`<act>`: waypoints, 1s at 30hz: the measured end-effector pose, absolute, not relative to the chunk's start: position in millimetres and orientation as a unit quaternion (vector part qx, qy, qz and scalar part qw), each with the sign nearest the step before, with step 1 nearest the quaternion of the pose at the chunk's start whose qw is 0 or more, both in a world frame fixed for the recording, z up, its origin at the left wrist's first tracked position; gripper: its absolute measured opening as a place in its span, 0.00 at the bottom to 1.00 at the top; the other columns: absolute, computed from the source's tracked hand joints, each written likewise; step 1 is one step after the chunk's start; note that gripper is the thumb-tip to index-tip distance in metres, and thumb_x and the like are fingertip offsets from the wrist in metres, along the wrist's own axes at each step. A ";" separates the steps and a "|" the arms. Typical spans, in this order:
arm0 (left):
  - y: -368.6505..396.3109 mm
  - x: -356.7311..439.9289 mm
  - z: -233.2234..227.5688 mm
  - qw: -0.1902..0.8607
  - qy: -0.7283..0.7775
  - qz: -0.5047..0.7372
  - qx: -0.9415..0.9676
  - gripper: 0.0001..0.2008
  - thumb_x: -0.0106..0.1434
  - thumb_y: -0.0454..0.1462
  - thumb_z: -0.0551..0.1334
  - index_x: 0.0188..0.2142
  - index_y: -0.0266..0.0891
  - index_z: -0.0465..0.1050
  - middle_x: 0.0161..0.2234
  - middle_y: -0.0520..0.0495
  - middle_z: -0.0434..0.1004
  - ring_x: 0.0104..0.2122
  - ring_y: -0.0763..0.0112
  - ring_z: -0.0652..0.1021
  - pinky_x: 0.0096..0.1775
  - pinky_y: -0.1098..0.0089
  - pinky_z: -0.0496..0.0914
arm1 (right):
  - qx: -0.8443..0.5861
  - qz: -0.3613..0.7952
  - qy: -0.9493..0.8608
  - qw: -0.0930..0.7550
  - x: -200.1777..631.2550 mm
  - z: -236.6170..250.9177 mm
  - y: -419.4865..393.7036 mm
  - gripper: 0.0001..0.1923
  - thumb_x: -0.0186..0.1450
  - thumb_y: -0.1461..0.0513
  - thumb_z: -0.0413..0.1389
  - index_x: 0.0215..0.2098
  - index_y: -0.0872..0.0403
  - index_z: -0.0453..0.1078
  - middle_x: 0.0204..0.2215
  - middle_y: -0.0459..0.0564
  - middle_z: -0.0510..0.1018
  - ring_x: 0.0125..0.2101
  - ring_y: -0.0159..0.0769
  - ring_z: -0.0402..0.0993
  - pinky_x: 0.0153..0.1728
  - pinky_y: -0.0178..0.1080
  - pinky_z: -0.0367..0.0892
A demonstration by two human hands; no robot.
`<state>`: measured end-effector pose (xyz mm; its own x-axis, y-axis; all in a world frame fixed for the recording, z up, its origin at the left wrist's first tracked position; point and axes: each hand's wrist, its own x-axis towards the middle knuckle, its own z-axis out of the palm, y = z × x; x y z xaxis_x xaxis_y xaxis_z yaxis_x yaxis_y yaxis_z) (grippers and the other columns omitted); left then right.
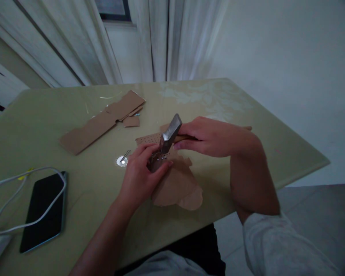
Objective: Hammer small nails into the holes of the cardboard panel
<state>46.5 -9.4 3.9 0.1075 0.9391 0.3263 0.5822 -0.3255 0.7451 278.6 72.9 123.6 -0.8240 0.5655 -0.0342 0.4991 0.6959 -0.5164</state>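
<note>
My right hand (211,137) grips the wooden handle of a small hammer (169,134), whose metal head tilts down over a brown cardboard piece (176,184) punched with rows of small holes. My left hand (140,172) rests on that cardboard right under the hammer head, fingers pinched around a small metal object that I cannot make out clearly. The cardboard lies flat on the green table (74,126) near its front edge.
A long cardboard strip (100,122) and a small scrap (131,121) lie farther back. A small round metal piece with a pin (122,160) sits left of my left hand. A black phone (44,211) crossed by a white cable (23,180) lies at the left. White curtains hang behind.
</note>
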 end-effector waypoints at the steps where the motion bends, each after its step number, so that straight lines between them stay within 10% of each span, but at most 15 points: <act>1: -9.4 46.4 4.0 0.224 0.535 0.398 0.710 0.16 0.68 0.42 0.76 0.54 0.46 0.82 0.54 0.44 0.84 0.48 0.56 0.83 0.49 0.58 0.79 | -0.290 0.261 -0.919 0.054 277.1 122.5 72.7 0.14 0.79 0.58 0.58 0.56 0.49 0.84 0.45 0.50 0.91 0.41 0.42 0.84 0.44 0.41 0.69; 30: -9.6 47.3 3.1 0.229 0.532 0.404 0.708 0.17 0.68 0.41 0.76 0.55 0.46 0.80 0.57 0.43 0.81 0.52 0.56 0.82 0.53 0.57 0.78 | -0.314 0.242 -0.918 0.003 264.7 118.5 71.7 0.12 0.77 0.62 0.59 0.52 0.51 0.85 0.45 0.52 0.91 0.40 0.40 0.83 0.42 0.39 0.67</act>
<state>47.3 -9.6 3.1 0.1077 0.9385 0.3282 0.5682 -0.3290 0.7543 264.7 71.7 118.5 -0.8025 0.5783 -0.1470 0.5756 0.6854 -0.4459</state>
